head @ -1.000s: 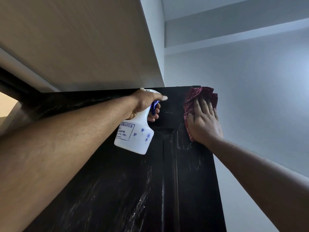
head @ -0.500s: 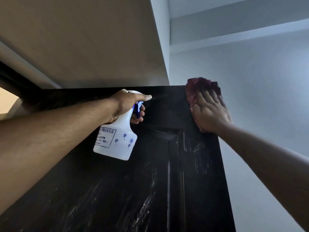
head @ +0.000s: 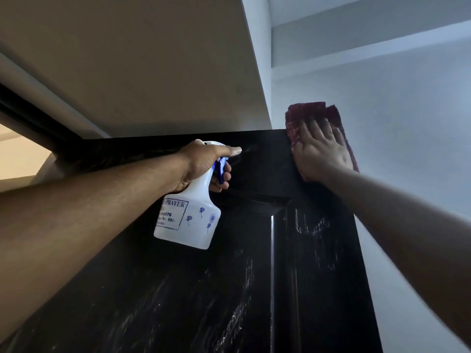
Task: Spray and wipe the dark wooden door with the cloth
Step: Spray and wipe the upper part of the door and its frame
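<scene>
One bottle (head: 189, 221), one cloth (head: 307, 111) — one door (head: 178, 301)

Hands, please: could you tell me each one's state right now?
Left hand: grips the bottle.
Right hand: open, pressing the cloth against the door.

At the door's (head: 229, 289) top right corner the cloth (head: 303, 112) lies under the right hand (head: 318, 154), overhanging the door's top and right edges, while in front of the door's upper part, left of the cloth, the left hand (head: 201, 161) holds the spray bottle (head: 188, 222).
</scene>
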